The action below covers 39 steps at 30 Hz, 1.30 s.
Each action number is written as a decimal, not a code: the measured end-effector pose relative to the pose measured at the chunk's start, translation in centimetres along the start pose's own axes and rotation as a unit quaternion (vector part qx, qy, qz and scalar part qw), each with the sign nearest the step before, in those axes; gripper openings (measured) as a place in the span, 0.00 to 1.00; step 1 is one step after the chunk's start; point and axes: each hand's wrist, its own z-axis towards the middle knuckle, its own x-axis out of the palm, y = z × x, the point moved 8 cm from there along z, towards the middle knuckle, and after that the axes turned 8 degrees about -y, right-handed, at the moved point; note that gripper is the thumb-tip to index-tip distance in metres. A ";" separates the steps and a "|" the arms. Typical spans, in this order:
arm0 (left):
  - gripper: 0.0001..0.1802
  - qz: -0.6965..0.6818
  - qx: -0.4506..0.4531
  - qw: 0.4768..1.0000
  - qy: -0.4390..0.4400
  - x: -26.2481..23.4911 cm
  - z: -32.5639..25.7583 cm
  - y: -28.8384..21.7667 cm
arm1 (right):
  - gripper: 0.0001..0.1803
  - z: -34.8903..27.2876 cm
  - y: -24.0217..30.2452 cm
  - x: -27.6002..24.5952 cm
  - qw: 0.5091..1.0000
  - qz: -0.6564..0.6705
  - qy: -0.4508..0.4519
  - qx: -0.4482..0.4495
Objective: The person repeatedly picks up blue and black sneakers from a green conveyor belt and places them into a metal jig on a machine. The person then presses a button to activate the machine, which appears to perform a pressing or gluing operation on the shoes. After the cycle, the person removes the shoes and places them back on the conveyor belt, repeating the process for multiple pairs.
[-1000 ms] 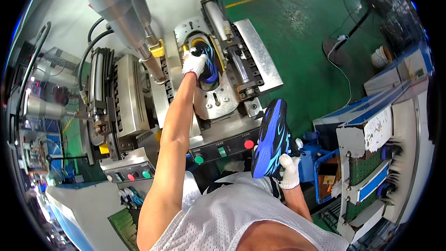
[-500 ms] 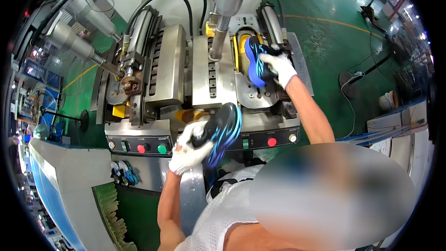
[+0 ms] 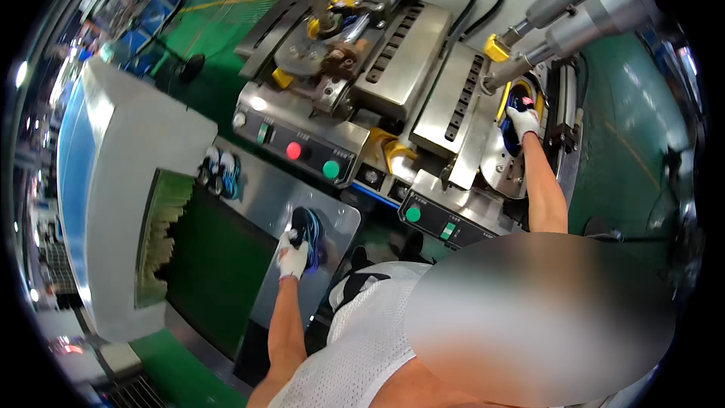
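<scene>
My left hand, in a white glove, is closed on a sports shoe with a black and blue sole. That shoe is at the metal shelf left of the machine; I cannot tell whether it rests there. On the right, my gloved right hand is closed on another blue and dark shoe. This one lies within the yellow-edged bay of the pressing machine, beneath its slanting metal cylinders. The glove hides part of it.
A pair of blue and black shoes stands farther along the shelf. Beside it is a green conveyor belt under a fringed opening. Control panels with a red button and green buttons line the machine's front. A second press station stands to the left.
My view has turned left. My left hand has carried its shoe from the machine's front to the shelf. My right hand has lowered the other shoe into the right bay.
</scene>
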 end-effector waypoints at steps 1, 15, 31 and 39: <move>0.35 0.064 -0.130 0.984 0.107 4.5 0.8 0.3 | 0.36 2.8 -4.0 0.6 0.999 0.042 0.016 -0.006; 0.49 -0.046 -0.089 0.991 0.092 6.4 -0.2 0.0 | 0.46 -44.8 13.3 4.2 0.738 -0.414 -0.088 -0.526; 0.29 -0.207 -0.012 0.967 0.150 -0.2 6.1 13.4 | 0.48 -67.5 22.7 16.9 0.831 -0.039 0.305 -0.463; 0.17 -0.091 -0.048 0.950 -0.293 -17.0 22.7 34.3 | 0.40 -68.4 33.1 18.0 0.924 0.045 0.323 -0.201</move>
